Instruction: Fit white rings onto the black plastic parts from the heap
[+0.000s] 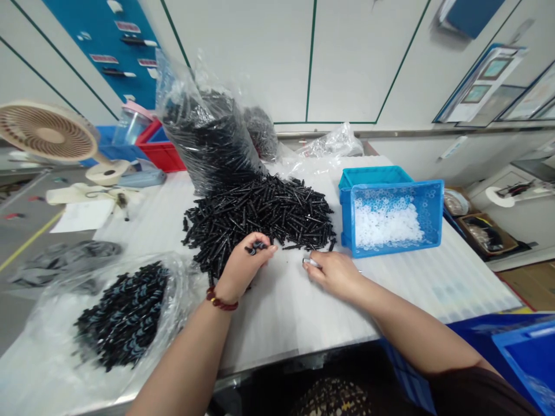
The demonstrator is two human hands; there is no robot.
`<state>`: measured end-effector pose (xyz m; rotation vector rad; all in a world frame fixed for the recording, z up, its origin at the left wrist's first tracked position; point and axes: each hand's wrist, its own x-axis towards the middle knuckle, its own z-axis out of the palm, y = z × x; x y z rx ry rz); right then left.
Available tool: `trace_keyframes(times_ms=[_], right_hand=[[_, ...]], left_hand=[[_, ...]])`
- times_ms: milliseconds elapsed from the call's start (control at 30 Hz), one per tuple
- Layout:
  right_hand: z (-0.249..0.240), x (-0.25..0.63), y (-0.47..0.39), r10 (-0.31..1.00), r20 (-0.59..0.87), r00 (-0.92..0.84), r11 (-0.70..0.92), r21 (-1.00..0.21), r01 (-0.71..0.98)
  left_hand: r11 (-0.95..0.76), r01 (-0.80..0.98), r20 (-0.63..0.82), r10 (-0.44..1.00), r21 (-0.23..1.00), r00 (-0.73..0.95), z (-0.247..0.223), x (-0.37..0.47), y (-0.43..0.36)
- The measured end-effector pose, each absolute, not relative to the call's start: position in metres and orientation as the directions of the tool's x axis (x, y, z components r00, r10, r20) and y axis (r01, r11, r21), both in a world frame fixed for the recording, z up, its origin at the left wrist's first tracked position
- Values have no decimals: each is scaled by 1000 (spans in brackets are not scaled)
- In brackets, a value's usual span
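Observation:
My left hand (243,263) is closed on small black parts (255,247) with grey bands, at the front edge of a heap of loose black stick-like parts (264,211). To its right, my right hand (338,274) grips a slim white pen-like tool (312,263) with a dark tip, just above the white tabletop. The tool tip points left toward my left hand, with a gap between them. Behind my right hand stands a blue bin (392,248) holding many small translucent white rings (385,225).
A clear bag (130,312) of black parts with grey bands lies open at the left. A tall bag (212,138) of black parts stands behind the heap. A fan (52,136), red bin (160,150) and teal bin (375,175) stand farther back.

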<state>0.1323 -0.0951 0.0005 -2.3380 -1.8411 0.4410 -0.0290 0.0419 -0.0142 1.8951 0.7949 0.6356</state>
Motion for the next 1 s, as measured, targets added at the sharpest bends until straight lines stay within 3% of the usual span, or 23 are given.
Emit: trace_keyframes(times_ms=[133,267,367,467,600,667,867,1000], right_hand=[[2,131,-95,966,-151,211,-247,-290,924],[1,130,-95,965,-151,212,-249,-300,921],[-1,130,-95,969,-150,197,-236,-320,917],[-1,130,-94,972,-159,171,-217,-342,914],[1,132,-94,973,-166,161,-211,-354,911],[2,133,-94,972,-171,164,-215,-351,911],[-1,134,-95,972,-175,157,-209,-333,920],[-3,134,-95,972,-178,155,-207,-326,922]], left_hand=[[-678,335,270,623,654,734,-25,-14,40],[-846,436,150,496,308,856,-30,0,28],[-878,446,49,460,175,887,-31,2,23],[-851,454,42,481,266,876,-32,-2,24],[-676,376,156,587,633,794,-28,-14,28],[-588,297,158,599,752,785,-23,-19,30],[-575,150,230,533,804,814,-14,-28,32],[-546,168,147,487,821,861,-15,-28,28]])
